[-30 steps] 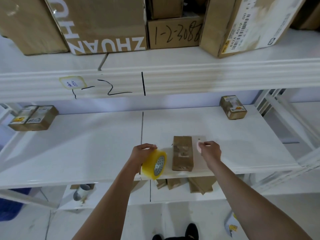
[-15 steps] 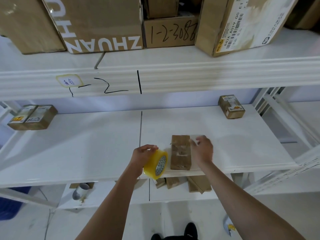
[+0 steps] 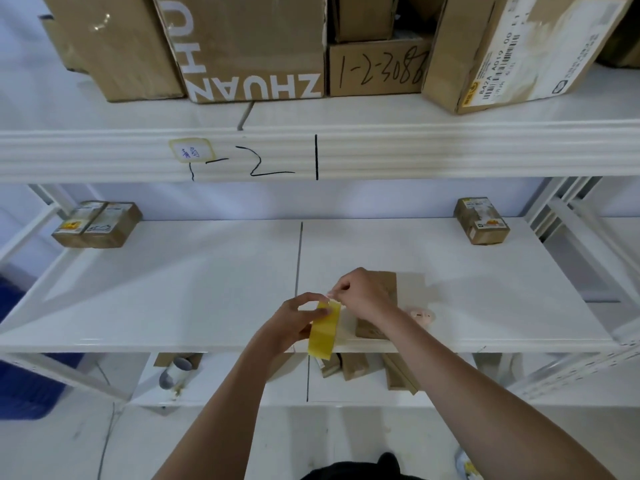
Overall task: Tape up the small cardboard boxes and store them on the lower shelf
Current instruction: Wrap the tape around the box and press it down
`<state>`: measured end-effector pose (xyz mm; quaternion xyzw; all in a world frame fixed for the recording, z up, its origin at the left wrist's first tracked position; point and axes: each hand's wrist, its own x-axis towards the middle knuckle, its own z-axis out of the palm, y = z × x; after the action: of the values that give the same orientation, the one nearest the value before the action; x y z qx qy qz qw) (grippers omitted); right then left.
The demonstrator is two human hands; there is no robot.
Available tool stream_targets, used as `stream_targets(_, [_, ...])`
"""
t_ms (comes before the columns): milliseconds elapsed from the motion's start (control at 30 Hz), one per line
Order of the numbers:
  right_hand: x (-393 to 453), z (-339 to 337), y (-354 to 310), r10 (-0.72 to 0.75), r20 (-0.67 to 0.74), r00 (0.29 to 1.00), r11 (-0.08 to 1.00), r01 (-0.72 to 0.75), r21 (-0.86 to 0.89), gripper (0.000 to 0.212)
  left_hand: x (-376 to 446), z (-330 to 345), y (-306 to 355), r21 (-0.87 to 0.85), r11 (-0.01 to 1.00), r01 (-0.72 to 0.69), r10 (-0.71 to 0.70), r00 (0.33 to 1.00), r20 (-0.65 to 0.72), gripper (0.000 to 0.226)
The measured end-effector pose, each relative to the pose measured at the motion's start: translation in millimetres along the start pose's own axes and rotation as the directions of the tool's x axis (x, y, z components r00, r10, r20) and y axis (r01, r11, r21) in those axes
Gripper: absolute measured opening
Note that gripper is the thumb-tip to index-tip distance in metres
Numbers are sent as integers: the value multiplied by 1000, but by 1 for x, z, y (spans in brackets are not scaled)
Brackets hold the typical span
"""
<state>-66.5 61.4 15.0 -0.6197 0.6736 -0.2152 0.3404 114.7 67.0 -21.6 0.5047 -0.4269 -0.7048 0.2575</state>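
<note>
Small box (image 3: 382, 296) lies near shelf (image 3: 173, 289) front edge, long axis front-to-back. Right hand (image 3: 360, 294) above it pinches tape end; left hand (image 3: 294, 320) grips tape roll (image 3: 323, 330), just left of box.

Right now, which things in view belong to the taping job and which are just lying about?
In the job:
- tape roll, held in the left hand
- right hand, pinching at the tape's end
- small box on the middle shelf
- boxes on the lower shelf

Lying about:
- big cartons on top
- labelled boxes at left and right
</note>
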Motion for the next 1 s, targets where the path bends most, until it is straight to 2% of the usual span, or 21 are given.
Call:
stream_targets(67, [0,2,-4,-22,21,1000,999,23,-44,14,-6,-8,-5,16,999,34,-36,992,118,42])
stream_targets(167, [-3,9,-9,-48,64,997,997,52,-65,15,-12,-15,-13,65,997,44,-53,987,152,50])
stream_targets(433, [-14,31,-13,-58,107,993,988,72,-138,22,-18,-25,-36,74,991,109,-118,982,146,57])
stream_targets(667, [-27,53,-8,-40,122,992,987,58,-152,21,-20,-30,-63,36,985,170,-174,977,124,51])
stream_targets(800, [-30,59,-11,-32,134,990,989,51,-140,21,-17,-33,-75,23,978,206,-206,979,8,43])
stream_targets(1000, [-32,63,-12,-20,121,992,992,35,-125,20,-12,-35,-78,31,971,238,-237,971,-13,53])
